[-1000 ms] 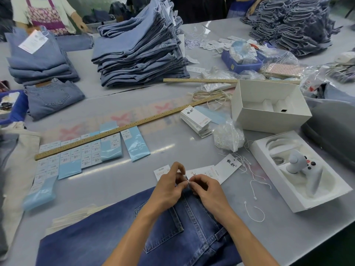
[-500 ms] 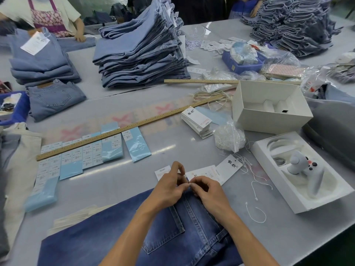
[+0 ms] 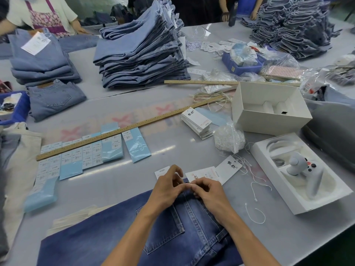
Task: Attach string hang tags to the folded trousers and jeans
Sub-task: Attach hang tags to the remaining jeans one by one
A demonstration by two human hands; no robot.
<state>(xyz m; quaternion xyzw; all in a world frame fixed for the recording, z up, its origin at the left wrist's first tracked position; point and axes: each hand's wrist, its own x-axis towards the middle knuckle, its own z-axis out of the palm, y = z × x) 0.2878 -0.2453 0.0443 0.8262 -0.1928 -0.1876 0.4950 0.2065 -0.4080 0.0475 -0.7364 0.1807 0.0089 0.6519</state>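
Head view: left hand (image 3: 166, 186) and right hand (image 3: 208, 191) meet fingertip to fingertip at the top edge of the dark jeans (image 3: 123, 231), at the near edge of the bench (image 3: 119, 181). Both grips are curled tight and look pinched on something small at the waistband, probably the tag string. The string itself is hidden under the fingers, so I can't confirm what each hand holds.

Risks, as I judge them:
- The string end slips out of the pinch before it locks. It's thin and there's almost nothing to hold.
- The loop catches only a loose thread or misses the belt loop, since the fingers block the view of the spot.
- The tags (image 3: 203, 174) just beyond the hands get dragged or flipped if the string pulls taut. They lie loose, partly over the waistband edge.
- The spare strings (image 3: 255, 215) to the right lie loose near the right wrist and could snag on it.

Jeans: dark blue denim, back side up, with a back pocket (image 3: 163, 225) under the left wrist and the centre seam under the right hand. They lie flat with the waistband toward the far side. The fabric looks stiff and should stay put.

A stack of unused tags (image 3: 196, 120) sits further back, beside a bag of strings (image 3: 228, 139).
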